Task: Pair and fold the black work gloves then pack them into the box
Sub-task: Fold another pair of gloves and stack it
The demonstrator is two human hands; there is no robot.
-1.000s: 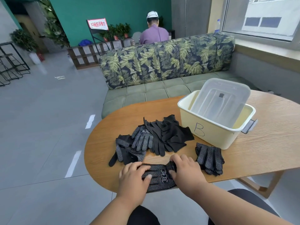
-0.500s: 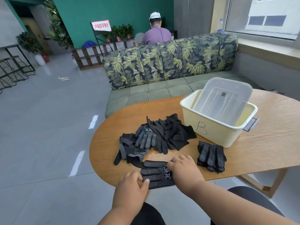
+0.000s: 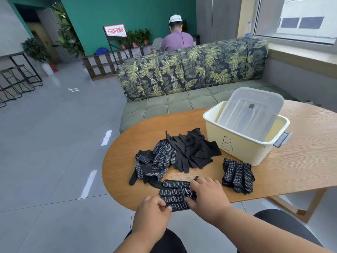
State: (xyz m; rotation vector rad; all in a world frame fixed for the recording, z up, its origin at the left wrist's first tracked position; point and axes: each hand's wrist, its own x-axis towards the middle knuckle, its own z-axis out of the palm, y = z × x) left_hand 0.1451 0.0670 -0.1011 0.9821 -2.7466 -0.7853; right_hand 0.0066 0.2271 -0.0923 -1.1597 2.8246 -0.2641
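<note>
A black dotted glove pair [image 3: 175,193] lies flat at the table's near edge, fingers pointing left. My left hand [image 3: 152,211] pinches its fingertip end at the table edge. My right hand [image 3: 207,195] presses flat on its cuff end. A heap of loose black gloves [image 3: 175,154] lies behind, some dotted, some plain. A folded dotted pair [image 3: 238,175] rests to the right, in front of the cream box [image 3: 237,145] marked B.
A clear lid [image 3: 253,106] leans inside the box. The oval wooden table [image 3: 300,161] ends close to my body. A leaf-patterned sofa [image 3: 191,70] stands behind it, and a person sits beyond with their back turned. Grey floor lies to the left.
My left hand slid back off the glove toward the table edge and now pinches its fingertip end. My right hand stayed on the cuff end.
</note>
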